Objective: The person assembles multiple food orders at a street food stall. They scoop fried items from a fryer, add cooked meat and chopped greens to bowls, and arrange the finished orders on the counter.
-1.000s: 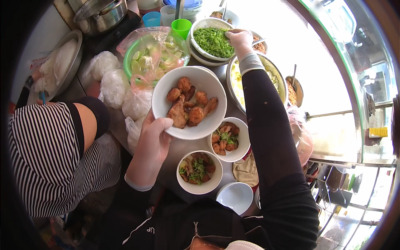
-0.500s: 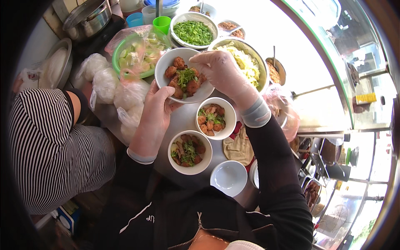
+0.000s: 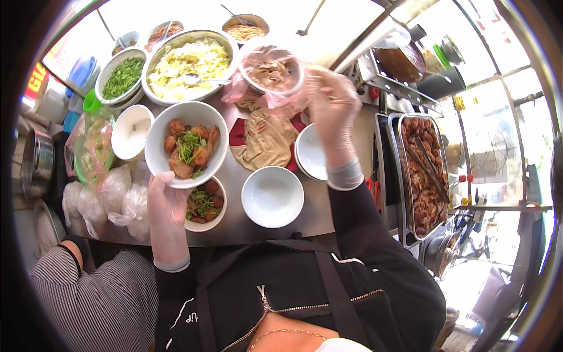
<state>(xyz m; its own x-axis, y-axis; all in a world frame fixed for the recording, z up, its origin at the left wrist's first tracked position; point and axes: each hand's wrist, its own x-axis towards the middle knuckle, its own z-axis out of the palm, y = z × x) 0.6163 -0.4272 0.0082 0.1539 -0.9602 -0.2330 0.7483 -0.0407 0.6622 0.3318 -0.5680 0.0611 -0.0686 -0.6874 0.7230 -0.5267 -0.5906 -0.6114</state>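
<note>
Over the near part of the metal tabletop (image 3: 321, 202), the person's gloved left hand (image 3: 167, 208) holds up a white serving bowl (image 3: 157, 149), its fingers grasping the lower left rim with the thumb over the edge. Fried meat pieces (image 3: 183, 167) lie inside, topped by a tuft of chopped green herbs (image 3: 189, 146). Below it, partly covered from view, stands a second filled bowl (image 3: 218, 220) with meat and greens. Just to the left of the raised one sits a white tub (image 3: 132, 132) with a few green flecks inside.

Farther right, the gloved right hand (image 3: 335, 97) hovers, blurred, close to a bowl of sliced meat (image 3: 274, 76) wrapped in a pink plastic bag (image 3: 281, 101). Its fingers curl inward, but from where I stand I cannot tell whether they pinch anything.

Between the two hands lies a beige cloth (image 3: 264, 141) with dark red parts; near it are a pale round bowl (image 3: 272, 196) and a small stack of bowls (image 3: 311, 151). Toward the far edge, a large basin of pale yellow chopped vegetable (image 3: 193, 58) carries a spoon (image 3: 205, 80), beside a basket of chopped greens (image 3: 123, 79). At the right, tongs (image 3: 433, 170) rest on a tray of brown meat (image 3: 422, 205).
</note>
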